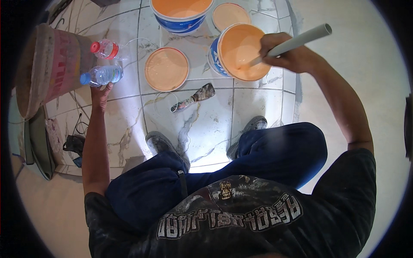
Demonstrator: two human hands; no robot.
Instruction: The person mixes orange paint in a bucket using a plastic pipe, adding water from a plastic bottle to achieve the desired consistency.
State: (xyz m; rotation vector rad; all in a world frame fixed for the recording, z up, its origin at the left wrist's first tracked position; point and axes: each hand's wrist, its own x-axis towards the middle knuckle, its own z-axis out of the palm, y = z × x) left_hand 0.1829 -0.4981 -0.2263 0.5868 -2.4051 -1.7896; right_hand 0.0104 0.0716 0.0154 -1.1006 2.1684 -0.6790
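My right hand (294, 56) is wrapped round a pale grey pipe (303, 38), whose lower end reaches into the orange paint (238, 49) of a small white and blue bucket (214, 56). On the left, my left hand (101, 95) grips a clear plastic bottle (105, 75) with a blue cap; most of its fingers are hidden behind the bottle. Just beyond it is a second clear bottle (106, 50), with a red cap and red label. A paint-smeared scraper (202, 93) lies on the tiles between my hands.
Another blue bucket of orange paint (183, 26) stands at the far side. Two paint-coated lids, a nearer one (167, 69) and a farther one (231, 16), lie on the tiled floor (122, 101). A large dirty bucket (56, 64) is at far left, near a black cloth-like item (74, 145).
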